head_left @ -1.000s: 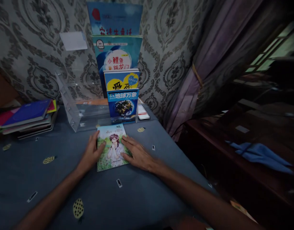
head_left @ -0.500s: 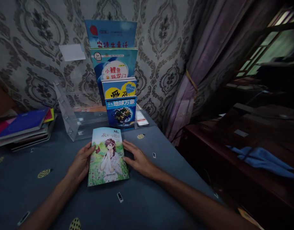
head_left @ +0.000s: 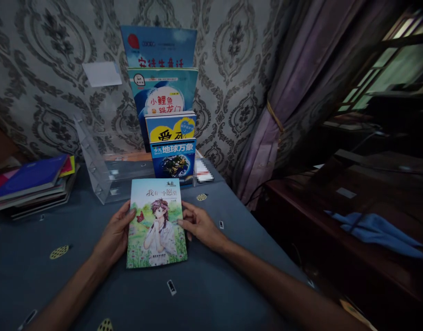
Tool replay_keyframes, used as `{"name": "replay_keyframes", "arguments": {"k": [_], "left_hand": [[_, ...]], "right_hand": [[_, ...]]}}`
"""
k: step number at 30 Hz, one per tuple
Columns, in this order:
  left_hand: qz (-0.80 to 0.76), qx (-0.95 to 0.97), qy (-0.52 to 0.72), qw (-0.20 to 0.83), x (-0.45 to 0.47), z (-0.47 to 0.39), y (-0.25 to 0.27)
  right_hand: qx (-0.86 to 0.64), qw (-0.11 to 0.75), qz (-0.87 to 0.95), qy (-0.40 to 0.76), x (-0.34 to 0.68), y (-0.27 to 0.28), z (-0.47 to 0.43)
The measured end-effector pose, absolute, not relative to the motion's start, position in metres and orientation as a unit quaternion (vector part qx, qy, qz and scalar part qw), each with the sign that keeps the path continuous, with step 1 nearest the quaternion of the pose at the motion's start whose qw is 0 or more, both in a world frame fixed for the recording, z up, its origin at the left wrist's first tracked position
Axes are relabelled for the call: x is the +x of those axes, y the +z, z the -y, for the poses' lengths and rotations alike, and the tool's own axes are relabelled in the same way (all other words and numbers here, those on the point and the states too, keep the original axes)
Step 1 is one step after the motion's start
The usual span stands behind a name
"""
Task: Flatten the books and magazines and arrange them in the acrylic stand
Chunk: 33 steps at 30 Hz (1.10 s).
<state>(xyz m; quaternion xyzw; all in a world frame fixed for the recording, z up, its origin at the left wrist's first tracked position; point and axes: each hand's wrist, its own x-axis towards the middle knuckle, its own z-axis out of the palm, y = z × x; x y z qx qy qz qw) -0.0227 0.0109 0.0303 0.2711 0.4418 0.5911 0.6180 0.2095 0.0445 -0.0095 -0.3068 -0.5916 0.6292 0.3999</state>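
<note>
Between my hands is a thin paperback book (head_left: 158,230), its front cover facing me, with a drawn figure, flowers and a butterfly on it. My left hand (head_left: 117,230) grips its left edge, thumb on the cover and the other fingers behind. On the right edge my right hand (head_left: 199,225) is closed, thumb on the cover and fingers behind. Just beyond the book stands a clear tiered rack (head_left: 94,161). Its right side holds several upright books, the lowest being a blue book with a globe (head_left: 174,161).
A stack of books (head_left: 32,184) lies at the left of the cloth-covered table (head_left: 225,285). Patterned wallpaper and a tied purple curtain (head_left: 260,142) stand behind. To the right, past the table edge, a blue cloth (head_left: 377,232) lies on dark red furniture (head_left: 301,207).
My right hand has gone from resting with stretched fingers at the book's edge to gripping it. The book has tilted up slightly, its cover facing me more.
</note>
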Motion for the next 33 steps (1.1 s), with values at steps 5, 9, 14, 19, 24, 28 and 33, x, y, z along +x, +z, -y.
{"name": "replay_keyframes", "arguments": {"k": [5,9,14,19,24,28,33], "left_hand": [[-0.423,0.343,0.618,0.567,-0.024,-0.004,0.041],[-0.418,0.475,0.598,0.491,-0.034,0.004,0.047],[-0.339,0.761,0.426,0.352,-0.052,0.001,0.038],[-0.344,0.839,0.294,0.304,-0.048,-0.005,0.027],[-0.369,0.838,0.264,0.303,-0.043,-0.002,0.020],[-0.358,0.854,0.228,0.300,-0.045,-0.001,0.016],[-0.368,0.860,0.201,0.290,-0.050,-0.001,0.014]], "right_hand": [[-0.266,0.457,0.624,0.576,0.209,0.001,-0.043],[-0.257,0.511,0.698,0.432,0.214,0.009,-0.035],[-0.221,0.518,0.795,0.225,0.225,0.006,-0.040],[-0.213,0.451,0.844,0.197,0.229,-0.014,-0.054],[-0.231,0.380,0.874,0.198,0.234,-0.017,-0.056],[-0.230,0.318,0.900,0.192,0.237,-0.012,-0.055],[-0.251,0.277,0.907,0.194,0.241,-0.011,-0.055]]}}
